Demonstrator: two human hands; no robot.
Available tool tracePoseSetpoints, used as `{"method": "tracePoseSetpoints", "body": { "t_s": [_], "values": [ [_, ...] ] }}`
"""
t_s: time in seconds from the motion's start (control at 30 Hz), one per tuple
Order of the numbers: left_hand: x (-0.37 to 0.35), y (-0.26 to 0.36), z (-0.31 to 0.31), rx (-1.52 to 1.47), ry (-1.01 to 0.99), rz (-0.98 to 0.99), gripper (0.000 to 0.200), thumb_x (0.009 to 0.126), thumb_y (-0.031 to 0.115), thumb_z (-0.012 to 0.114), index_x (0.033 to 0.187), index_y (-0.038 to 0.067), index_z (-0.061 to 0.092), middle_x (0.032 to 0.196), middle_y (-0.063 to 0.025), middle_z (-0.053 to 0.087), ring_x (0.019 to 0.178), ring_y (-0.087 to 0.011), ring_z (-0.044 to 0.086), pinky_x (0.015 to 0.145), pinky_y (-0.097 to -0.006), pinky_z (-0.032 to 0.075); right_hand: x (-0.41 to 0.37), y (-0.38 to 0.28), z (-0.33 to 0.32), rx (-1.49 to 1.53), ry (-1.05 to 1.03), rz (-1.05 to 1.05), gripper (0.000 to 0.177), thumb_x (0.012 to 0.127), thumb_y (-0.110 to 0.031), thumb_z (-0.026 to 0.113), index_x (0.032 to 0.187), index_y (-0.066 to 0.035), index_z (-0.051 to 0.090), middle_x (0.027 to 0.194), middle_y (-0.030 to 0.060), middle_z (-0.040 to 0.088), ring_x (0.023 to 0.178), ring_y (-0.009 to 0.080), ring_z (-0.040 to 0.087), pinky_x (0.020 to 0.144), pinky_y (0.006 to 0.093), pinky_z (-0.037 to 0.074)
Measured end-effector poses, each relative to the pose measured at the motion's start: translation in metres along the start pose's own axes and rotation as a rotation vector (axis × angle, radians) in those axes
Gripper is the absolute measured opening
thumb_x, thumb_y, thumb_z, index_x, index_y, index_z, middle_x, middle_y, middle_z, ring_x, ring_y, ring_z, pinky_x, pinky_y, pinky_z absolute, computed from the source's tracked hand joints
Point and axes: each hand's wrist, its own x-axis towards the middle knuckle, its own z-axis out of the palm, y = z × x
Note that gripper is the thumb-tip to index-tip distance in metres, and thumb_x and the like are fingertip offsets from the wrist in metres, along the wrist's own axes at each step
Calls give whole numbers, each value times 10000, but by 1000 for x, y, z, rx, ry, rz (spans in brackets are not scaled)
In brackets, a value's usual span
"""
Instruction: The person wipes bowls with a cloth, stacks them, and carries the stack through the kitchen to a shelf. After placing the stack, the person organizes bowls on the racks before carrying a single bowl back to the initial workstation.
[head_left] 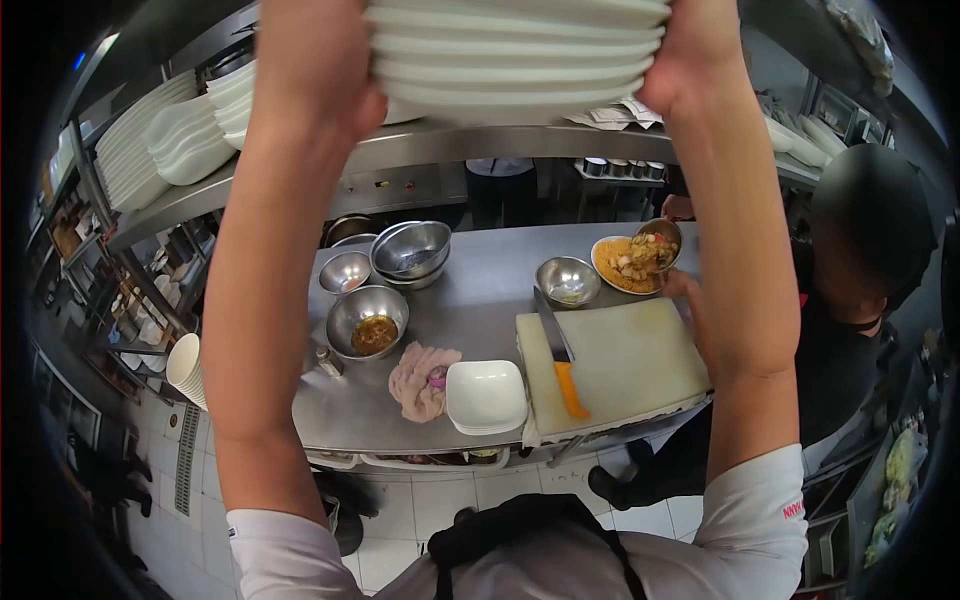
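Up at 12 o'clock, closest to the camera, both arms are raised. The left hand [322, 72] and the right hand [697, 55] are pressed against opposite rims of a stack of white plates [515, 55], clamping it between them. The fingers curl out of sight around the stack. It hangs in the air above the steel shelf edge [450, 145].

At 5 o'clock the right sleeve [770, 520] carries small red lettering, too small to read in full.

Below, the near edge of the steel desk [480, 290] runs from 8 to 4 o'clock over a white tiled floor [450, 495]. A white square dish [486, 395] sits right at that edge, touching a pink cloth [420, 380] at its 9 o'clock. The white cutting board [630, 365] also reaches the edge, with an orange-handled knife [560, 355] lying along its left side.

Bare steel stays open in the desk's middle. At 10 o'clock of it stand a bowl of brown sauce [367, 320] and nested steel bowls [412, 250]; at 2 o'clock stand a small steel bowl [567, 280] and a plate of food [630, 262].

A co-worker in black [860, 300] fills the 3 o'clock side. Paper cups [187, 370] hang off the desk's left end, and the far shelf holds white dishes [185, 140].
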Motion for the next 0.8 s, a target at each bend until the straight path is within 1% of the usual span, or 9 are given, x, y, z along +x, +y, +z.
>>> {"method": "tracePoseSetpoints", "body": {
  "t_s": [0.03, 0.17, 0.23, 0.27, 0.37, 0.4, 0.53, 0.73, 0.8],
  "values": [
    [8, 2, 14, -59, -41, -55, 638, 958, 534, 518, 1261, -27, 551, 1202, -180, 636, 1059, -246, 649, 933, -356, 527, 8, -6, -3, -118, 110, -46, 542, 911, -474, 455, 1059, 0, 670, 1045, 183, 706, 951, 317, 681, 886, 434, 547],
    [23, -16, 31, -409, -285, -440, 642, 935, 558, 526, 1197, -22, 608, 1129, -187, 686, 1021, -257, 684, 941, -365, 534, 26, -5, -44, 21, 48, 48, 564, 916, -488, 427, 1070, -4, 672, 1076, 198, 704, 992, 336, 679, 936, 460, 530],
    [12, -23, 38, -442, -238, -575, 630, 948, 547, 517, 1216, -16, 606, 1145, -175, 687, 1048, -255, 673, 967, -368, 516, 16, 5, -45, 63, 150, 87, 593, 915, -501, 416, 1114, -1, 666, 1123, 210, 693, 1033, 355, 667, 977, 465, 510],
    [5, -28, 41, -430, -158, -596, 617, 959, 538, 515, 1232, -8, 601, 1156, -162, 684, 1063, -257, 663, 996, -371, 494, 15, 13, -62, 78, 60, 122, 609, 911, -508, 408, 1164, -11, 652, 1160, 205, 685, 1072, 370, 652, 1015, 474, 490],
    [-17, -39, 50, -347, -36, -533, 598, 966, 529, 514, 1241, 4, 597, 1178, -153, 676, 1099, -243, 648, 997, -366, 490, 11, 22, -73, 110, 201, 211, 622, 924, -508, 415, 1125, 26, 664, 1127, 211, 693, 1040, 341, 659, 957, 456, 502],
    [-11, -50, 43, -380, -75, -607, 578, 974, 510, 531, 1243, 2, 590, 1188, -148, 668, 1105, -231, 640, 990, -362, 489, 12, 28, -99, -121, 371, 114, 480, 890, -499, 548, 998, -55, 697, 968, 111, 719, 894, 232, 689, 816, 394, 554],
    [-12, -73, 49, -411, 2, -569, 528, 984, 475, 560, 1213, 1, 600, 1152, -131, 674, 1062, -218, 639, 957, -353, 493, 17, 33, -115, -138, 394, 132, 465, 864, -518, 559, 960, -87, 706, 968, 111, 719, 890, 247, 686, 828, 444, 549],
    [-20, -91, 50, -243, 93, -476, 562, 976, 481, 583, 1230, -20, 591, 1147, -127, 679, 1063, -223, 635, 987, -354, 470, 29, 38, -127, -160, 436, 144, 462, 893, -510, 531, 941, -77, 682, 985, 117, 705, 921, 238, 674, 842, 455, 544],
    [-22, -102, 51, -97, 196, -452, 498, 985, 415, 606, 1199, -35, 599, 1109, -124, 684, 989, -174, 642, 878, -295, 507, 31, 40, -128, -155, 486, 145, 483, 923, -516, 500, 981, -68, 673, 1016, 129, 700, 955, 242, 671, 858, 459, 539]
  ]
}}
